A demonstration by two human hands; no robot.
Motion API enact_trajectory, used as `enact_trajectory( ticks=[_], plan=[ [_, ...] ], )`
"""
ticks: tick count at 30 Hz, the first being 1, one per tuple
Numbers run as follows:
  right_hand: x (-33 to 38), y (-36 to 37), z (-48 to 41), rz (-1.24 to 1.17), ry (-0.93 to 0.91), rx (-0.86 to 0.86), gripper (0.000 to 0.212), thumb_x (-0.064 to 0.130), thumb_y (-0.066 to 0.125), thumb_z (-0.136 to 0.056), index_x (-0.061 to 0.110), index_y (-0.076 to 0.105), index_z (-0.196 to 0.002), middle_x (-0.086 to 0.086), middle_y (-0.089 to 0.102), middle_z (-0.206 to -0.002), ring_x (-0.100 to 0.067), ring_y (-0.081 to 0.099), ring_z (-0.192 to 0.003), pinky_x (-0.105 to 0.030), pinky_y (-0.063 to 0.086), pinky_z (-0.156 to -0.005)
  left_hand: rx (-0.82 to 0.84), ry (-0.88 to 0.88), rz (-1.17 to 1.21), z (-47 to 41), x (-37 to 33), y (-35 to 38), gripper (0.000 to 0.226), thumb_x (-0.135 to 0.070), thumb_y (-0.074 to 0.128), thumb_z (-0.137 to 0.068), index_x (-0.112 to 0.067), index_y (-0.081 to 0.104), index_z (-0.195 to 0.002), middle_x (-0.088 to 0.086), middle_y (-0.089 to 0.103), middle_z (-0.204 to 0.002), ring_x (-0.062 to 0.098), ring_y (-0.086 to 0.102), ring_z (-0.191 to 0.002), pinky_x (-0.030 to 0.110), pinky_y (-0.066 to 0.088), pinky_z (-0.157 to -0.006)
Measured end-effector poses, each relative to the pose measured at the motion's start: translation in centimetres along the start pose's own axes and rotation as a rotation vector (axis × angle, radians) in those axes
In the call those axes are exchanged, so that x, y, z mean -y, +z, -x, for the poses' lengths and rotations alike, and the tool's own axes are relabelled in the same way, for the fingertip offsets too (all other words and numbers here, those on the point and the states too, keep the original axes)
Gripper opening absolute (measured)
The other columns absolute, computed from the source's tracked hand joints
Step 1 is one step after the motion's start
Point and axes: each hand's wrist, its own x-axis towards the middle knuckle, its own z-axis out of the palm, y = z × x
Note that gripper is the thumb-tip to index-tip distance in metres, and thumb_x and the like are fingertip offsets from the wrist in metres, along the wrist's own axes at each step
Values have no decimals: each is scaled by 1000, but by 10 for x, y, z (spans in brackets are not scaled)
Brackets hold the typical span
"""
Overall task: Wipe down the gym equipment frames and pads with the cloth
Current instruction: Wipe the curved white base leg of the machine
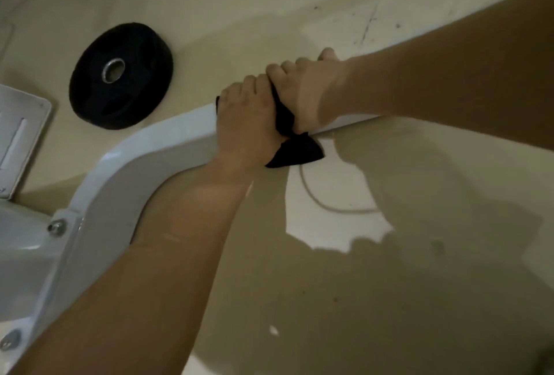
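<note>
- A black weight plate (120,74) lies flat on the floor, upper left.
- The white frame (168,131) curves from lower left to centre.
- At centre, the left hand (245,125) has its fingers (236,92) clamped on the black cloth (295,151), which is wrapped over the frame.
- Touching it, the right hand (305,95) has its fingers curled over the frame.

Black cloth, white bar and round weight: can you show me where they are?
white bar (168,132), head view, on its curved part.
black cloth (295,151), head view, on the loose corner hanging down.
round weight (141,86), head view, on its black face beside the metal hole.
</note>
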Motion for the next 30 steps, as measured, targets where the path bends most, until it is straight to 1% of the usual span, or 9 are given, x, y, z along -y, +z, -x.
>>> enact_trajectory(
  ticks=[4, 7, 9, 11, 14, 17, 19, 23, 30],
  plan=[
    [-71, 2, 31, 136, 46, 42, 78, 28, 60, -90, 7, 13, -149, -12, 30, -148, -31, 32, -132, -51, 30, -103, 67, 30, 111, -30, -75, -15, 71, -56, 69, -71, -12, 45, -122, 6, 54, -113, 26, 52, -103, 34, 34, -93],
    [-117, -8, 59, 221, 9, 188, 94, 45, 55, -90, 12, -8, -151, -6, 5, -159, -26, 14, -144, -48, 24, -109, 144, 146, 272, -42, -98, -25, 94, -53, 72, -70, -12, 28, -144, 4, 45, -137, 24, 42, -127, 37, 25, -112],
    [-138, 1, 74, 253, -2, 214, 97, 55, 46, -91, 12, -17, -150, -5, -11, -160, -23, 2, -147, -44, 20, -114, 206, 37, 263, -36, -82, -27, 100, -54, 73, -70, -19, 20, -147, 3, 36, -147, 22, 32, -137, 44, 16, -117],
    [-147, 15, 88, 245, -15, 149, 92, 56, 39, -92, 10, -17, -149, -7, -15, -159, -21, -4, -148, -43, 18, -115, 188, -66, 156, -22, -65, -27, 83, -55, 71, -72, -22, 32, -137, 3, 46, -137, 25, 39, -129, 48, 18, -115],
    [-139, 33, 98, 205, -16, -55, 85, 52, 42, -91, 5, 3, -151, -13, 0, -160, -25, 7, -147, -45, 21, -112, 224, -96, 100, -22, -82, -31, 72, -49, 69, -78, -19, 35, -134, 5, 49, -130, 26, 40, -128, 50, 13, -116],
    [-132, 34, 92, 76, 87, -177, 68, 48, 54, -81, 7, 35, -131, -11, 34, -142, -26, 39, -130, -46, 28, -105, 216, -84, 121, -42, -142, -33, 74, -36, 61, -87, -17, 19, -146, 4, 33, -146, 21, 22, -141, 49, 3, -118],
    [-138, 36, 91, -43, 207, -257, 68, 48, 57, -76, 7, 36, -126, -8, 41, -129, -24, 49, -117, -48, 31, -102, 185, -68, 152, -49, -178, -34, 73, -24, 53, -92, -15, 9, -150, 3, 21, -153, 19, 10, -145, 49, 1, -119],
    [-154, 44, 93, -57, 304, -138, 110, 63, 53, -77, 11, -9, -150, -7, 9, -158, -20, 14, -146, -54, 16, -112, 222, 37, 132, -44, -181, -39, 77, -23, 47, -96, -19, -5, -152, 0, 0, -160, 19, -6, -148, 51, -3, -118],
    [-90, 43, 50, 109, -53, -181, 68, 26, 22, -97, 0, -15, -148, -13, -7, -160, -24, -7, -148, -46, 6, -118, 303, -39, -39, 2, -77, -45, 65, -24, 34, -102, -17, -6, -153, 1, -2, -162, 20, -5, -149, 50, 2, -119]
  ],
)
